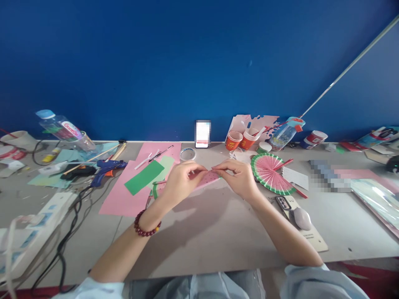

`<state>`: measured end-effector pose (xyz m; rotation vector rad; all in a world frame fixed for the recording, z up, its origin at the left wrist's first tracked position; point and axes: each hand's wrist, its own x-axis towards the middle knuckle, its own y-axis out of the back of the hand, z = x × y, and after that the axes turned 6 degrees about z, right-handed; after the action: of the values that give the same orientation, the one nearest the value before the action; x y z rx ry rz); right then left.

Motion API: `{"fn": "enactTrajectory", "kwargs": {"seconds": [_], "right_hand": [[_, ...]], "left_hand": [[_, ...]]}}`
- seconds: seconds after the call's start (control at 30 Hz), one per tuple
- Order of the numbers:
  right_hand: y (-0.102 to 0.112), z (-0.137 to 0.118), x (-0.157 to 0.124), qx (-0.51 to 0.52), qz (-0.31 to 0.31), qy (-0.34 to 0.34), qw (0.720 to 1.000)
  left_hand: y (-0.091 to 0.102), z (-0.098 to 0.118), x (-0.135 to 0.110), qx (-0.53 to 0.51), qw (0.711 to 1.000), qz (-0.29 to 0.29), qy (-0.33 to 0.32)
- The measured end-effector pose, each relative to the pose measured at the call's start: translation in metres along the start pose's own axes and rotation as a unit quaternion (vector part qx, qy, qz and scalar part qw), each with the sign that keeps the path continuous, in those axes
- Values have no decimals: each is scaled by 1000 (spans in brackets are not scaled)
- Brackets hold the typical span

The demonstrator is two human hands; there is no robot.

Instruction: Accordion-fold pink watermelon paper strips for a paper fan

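My left hand (182, 178) and my right hand (237, 178) meet over the middle of the desk, thumbs and fingertips pinched close together. Between them is a pink dotted paper (212, 177) with green at its edges; each hand grips it near the top, and part of it is hidden behind my left hand and wrist. Just right of my right hand lies a pleated watermelon paper fan (270, 171) with red sticks. Left of my left hand, a dark green paper strip (144, 177) rests on a pink paper sheet (115, 199).
A roll of tape (188, 154) and a lit phone (202, 135) stand behind my hands. Red paper cups (233, 141) sit back right. On the left are a blue glue gun (107, 168), a power strip (40, 232) and cables. A mouse (302, 219) lies at right.
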<state>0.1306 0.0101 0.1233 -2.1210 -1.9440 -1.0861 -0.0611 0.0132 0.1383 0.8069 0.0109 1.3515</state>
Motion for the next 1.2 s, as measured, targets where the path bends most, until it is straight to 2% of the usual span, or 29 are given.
{"fn": "enactTrajectory", "kwargs": {"seconds": [0.33, 0.5, 0.83, 1.2], "right_hand": [[-3, -1, -1, -6, 11, -14, 1000], [-2, -1, 0, -15, 21, -21, 999], [0, 6, 1, -12, 35, -8, 999], [-2, 6, 1, -7, 32, -21, 999]], "left_hand": [[-4, -2, -2, 51, 996, 44, -62], [-2, -7, 1, 33, 998, 24, -51], [1, -18, 3, 32, 998, 44, -41], [2, -11, 2, 54, 996, 56, -38]]}}
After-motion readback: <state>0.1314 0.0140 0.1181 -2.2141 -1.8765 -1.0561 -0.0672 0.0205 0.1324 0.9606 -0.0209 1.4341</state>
